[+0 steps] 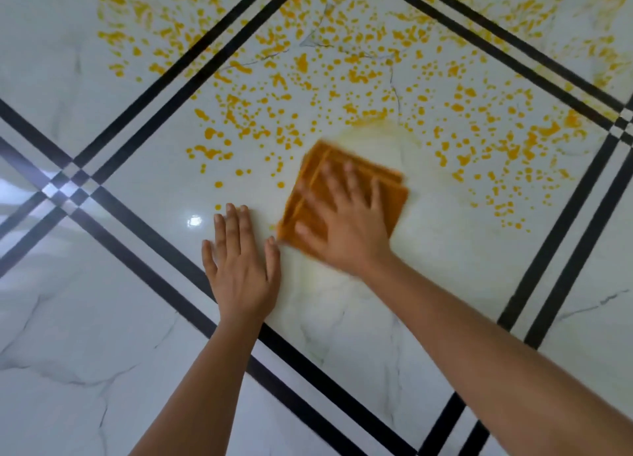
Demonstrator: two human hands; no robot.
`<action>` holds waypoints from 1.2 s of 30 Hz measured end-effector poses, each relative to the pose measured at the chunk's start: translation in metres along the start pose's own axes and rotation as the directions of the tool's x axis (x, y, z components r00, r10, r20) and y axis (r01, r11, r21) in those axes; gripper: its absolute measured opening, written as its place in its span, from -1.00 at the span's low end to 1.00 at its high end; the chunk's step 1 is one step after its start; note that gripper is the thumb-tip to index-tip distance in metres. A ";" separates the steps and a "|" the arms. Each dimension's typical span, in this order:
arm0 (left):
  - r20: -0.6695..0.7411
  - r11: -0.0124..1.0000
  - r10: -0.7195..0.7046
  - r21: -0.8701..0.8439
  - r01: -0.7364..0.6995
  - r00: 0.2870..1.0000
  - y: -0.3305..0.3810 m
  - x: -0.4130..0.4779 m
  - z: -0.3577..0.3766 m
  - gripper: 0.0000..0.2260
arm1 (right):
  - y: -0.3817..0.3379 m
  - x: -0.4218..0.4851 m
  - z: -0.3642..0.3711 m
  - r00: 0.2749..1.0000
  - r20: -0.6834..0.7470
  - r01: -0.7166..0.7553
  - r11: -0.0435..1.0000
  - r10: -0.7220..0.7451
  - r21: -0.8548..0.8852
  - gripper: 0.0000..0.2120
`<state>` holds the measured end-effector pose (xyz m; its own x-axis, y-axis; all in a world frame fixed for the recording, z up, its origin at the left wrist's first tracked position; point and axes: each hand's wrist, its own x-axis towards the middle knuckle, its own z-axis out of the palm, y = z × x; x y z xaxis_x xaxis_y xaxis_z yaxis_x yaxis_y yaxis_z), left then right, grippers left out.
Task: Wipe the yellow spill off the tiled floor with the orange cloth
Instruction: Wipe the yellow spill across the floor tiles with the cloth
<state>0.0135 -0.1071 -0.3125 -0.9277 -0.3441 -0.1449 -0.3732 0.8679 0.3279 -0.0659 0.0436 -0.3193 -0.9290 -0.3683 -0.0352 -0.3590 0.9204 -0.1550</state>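
Orange cloth (328,158) lies diamond-wise, corner pointing away, under flat right hand (346,231).

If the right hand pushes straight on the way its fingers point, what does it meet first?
The right hand lies flat on the orange cloth, fingers pointing away and slightly left. Just past the cloth's far edge it would meet yellow spill drops on the tiled floor; nothing solid shows beyond.

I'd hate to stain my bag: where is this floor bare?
Bare floor lies nearest the camera, around both forearms, and left of the black stripes beside the left hand. A faintly smeared patch borders the orange cloth, pressed by the right hand, on its right. Beyond the cloth, yellow spill drops crowd the tiles.
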 end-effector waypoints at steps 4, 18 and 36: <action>-0.035 0.998 -0.037 0.042 0.038 0.999 -0.027 0.013 -0.012 -0.38 | 0.056 -0.042 -0.006 0.955 0.050 0.296 0.953 -0.293 -0.066 -0.40; 0.003 0.996 -0.016 0.087 0.016 1.000 -0.065 0.027 -0.024 -0.38 | 0.014 0.058 -0.006 0.965 -0.041 -0.261 0.965 0.261 0.009 -0.38; -0.045 0.991 -0.114 0.058 0.117 0.992 -0.107 0.042 -0.042 -0.39 | -0.040 0.095 0.005 0.815 0.109 0.577 0.813 -0.568 -0.079 -0.39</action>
<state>0.0138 -0.2292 -0.3144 -0.8785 -0.4569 -0.1395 -0.4777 0.8411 0.2537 -0.1395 -0.0288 -0.3217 -0.5438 -0.8379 -0.0483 -0.8350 0.5459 -0.0687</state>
